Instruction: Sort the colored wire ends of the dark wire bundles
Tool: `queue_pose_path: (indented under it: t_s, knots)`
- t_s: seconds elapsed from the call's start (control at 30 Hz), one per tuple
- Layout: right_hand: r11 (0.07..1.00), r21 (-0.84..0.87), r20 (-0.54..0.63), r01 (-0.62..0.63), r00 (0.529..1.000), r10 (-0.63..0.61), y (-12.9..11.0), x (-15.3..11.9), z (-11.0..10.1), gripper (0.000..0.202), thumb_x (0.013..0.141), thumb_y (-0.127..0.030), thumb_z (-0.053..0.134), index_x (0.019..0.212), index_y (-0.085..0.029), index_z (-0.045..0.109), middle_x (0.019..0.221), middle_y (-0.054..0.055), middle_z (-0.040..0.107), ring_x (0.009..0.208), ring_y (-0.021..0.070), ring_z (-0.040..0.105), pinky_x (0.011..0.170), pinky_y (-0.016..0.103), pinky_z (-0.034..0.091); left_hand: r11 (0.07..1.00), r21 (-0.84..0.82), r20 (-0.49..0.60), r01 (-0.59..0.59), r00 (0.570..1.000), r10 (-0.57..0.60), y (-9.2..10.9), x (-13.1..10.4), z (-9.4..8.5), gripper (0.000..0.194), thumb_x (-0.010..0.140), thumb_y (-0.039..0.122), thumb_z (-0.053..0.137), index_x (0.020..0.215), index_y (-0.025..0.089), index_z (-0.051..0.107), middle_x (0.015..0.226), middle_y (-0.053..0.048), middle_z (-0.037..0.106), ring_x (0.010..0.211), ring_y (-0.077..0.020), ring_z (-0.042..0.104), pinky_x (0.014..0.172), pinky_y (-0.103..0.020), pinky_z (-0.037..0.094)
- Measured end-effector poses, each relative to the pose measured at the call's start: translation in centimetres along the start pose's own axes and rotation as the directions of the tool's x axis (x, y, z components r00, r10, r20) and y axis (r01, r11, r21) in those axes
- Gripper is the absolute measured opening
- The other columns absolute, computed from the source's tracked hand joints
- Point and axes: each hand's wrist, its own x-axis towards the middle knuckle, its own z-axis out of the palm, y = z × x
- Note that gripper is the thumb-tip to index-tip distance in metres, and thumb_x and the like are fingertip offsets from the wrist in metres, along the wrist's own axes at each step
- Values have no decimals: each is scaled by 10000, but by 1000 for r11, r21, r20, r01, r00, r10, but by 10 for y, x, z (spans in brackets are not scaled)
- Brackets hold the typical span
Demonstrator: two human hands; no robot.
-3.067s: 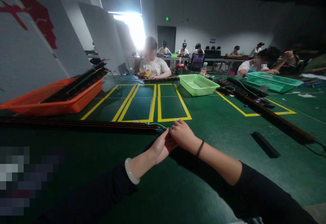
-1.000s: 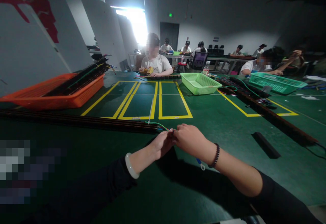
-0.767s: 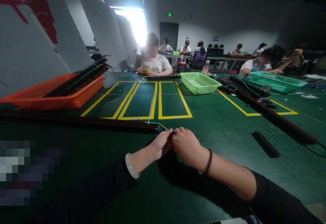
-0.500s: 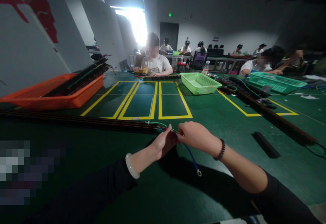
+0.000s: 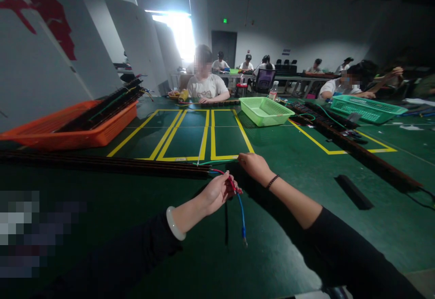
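A long dark bar-like strip point(image 5: 118, 165) lies across the table on the left, with wires coming out of its right end. My left hand point(image 5: 217, 188) is closed around a red wire point(image 5: 232, 183) and a blue wire point(image 5: 242, 208) just past that end. The blue wire hangs down from my fingers and ends in a metal ring terminal point(image 5: 245, 243). Farther right, my right hand point(image 5: 254, 166) pinches the end of a green wire point(image 5: 222, 161), drawn out nearly straight from the strip. A thin white tie point(image 5: 201, 147) stands up near the strip's end.
An orange basket point(image 5: 112, 131) holding dark strips stands at the left. Yellow tape rectangles point(image 5: 233, 156) mark the green table. Beyond are a light green basket point(image 5: 265, 120), a teal basket point(image 5: 370, 113) and another long strip point(image 5: 380, 167). A short black piece point(image 5: 353, 192) lies right. Co-workers sit opposite.
My right hand has moved away from my left, up and slightly right, pulling the green wire apart from the red and blue ones. The blue wire's end has swung left.
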Motion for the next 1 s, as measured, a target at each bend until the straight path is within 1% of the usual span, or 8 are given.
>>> queue_pose_path:
  t_s: [0.23, 0.37, 0.53, 0.67, 0.73, 0.8, 0.9, 1.0]
  knots:
    - [1000, 10, -61, 29, 998, -29, 7, 2, 21, 282, 942, -312, 406, 937, -200, 665, 880, 81, 633, 870, 183, 560, 755, 264, 391, 1000, -15, -54, 25, 998, -26, 0, 0, 0, 238, 919, 264, 382, 794, 129, 533, 661, -32, 564, 587, -129, 564, 669, -282, 485]
    - [978, 155, -249, 138, 964, -97, 10, -7, 26, 204, 894, -316, 517, 962, -195, 666, 892, 76, 608, 866, 185, 541, 779, 282, 407, 1000, 15, -24, 24, 999, -23, 0, 1, -3, 266, 917, 288, 393, 793, 114, 552, 664, -41, 576, 593, -131, 571, 671, -284, 488]
    - [850, 210, -507, 483, 797, -327, 5, -28, 16, 255, 937, -285, 414, 967, -158, 633, 843, 73, 604, 798, 169, 523, 744, 301, 413, 1000, -10, -44, 26, 999, -26, 0, 1, -3, 234, 918, 250, 390, 818, 114, 551, 646, -40, 581, 570, -132, 572, 612, -269, 488]
    - [688, 65, -510, 723, 617, -600, -4, -48, 3, 332, 933, -371, 392, 1026, -138, 610, 793, 72, 594, 726, 173, 491, 696, 326, 403, 995, -78, -25, 66, 997, -68, 0, 2, -3, 226, 912, 246, 422, 783, 110, 548, 669, -43, 588, 573, -119, 576, 580, -240, 482]
    - [630, 19, -488, 777, 556, -672, -8, -55, 0, 374, 905, -430, 444, 1057, -125, 597, 804, 76, 594, 735, 176, 493, 699, 329, 407, 992, -85, 5, 93, 996, -93, 0, 3, -4, 249, 908, 271, 440, 751, 110, 545, 628, -23, 561, 534, -100, 551, 541, -211, 462]
    - [629, -13, -486, 778, 544, -684, -10, -58, 0, 317, 891, -378, 489, 1058, -130, 594, 804, 70, 596, 735, 167, 497, 702, 317, 409, 993, -74, 20, 89, 996, -88, -1, 3, -4, 269, 913, 284, 430, 741, 110, 544, 601, -11, 539, 502, -88, 525, 509, -199, 444]
    - [663, -34, -489, 748, 566, -664, -11, -57, 2, 218, 893, -241, 484, 1044, -132, 597, 791, 61, 599, 724, 155, 493, 694, 301, 408, 997, -54, 22, 63, 998, -62, 0, 2, -2, 277, 920, 285, 413, 752, 109, 547, 614, -22, 550, 526, -94, 535, 539, -207, 455]
    - [680, -17, -449, 733, 602, -660, -9, -56, 1, 221, 903, -234, 470, 1044, -125, 602, 783, 64, 599, 722, 159, 490, 685, 298, 409, 998, -51, 25, 43, 999, -42, -1, 4, -3, 274, 918, 284, 419, 751, 109, 547, 629, -39, 567, 566, -108, 555, 587, -225, 470]
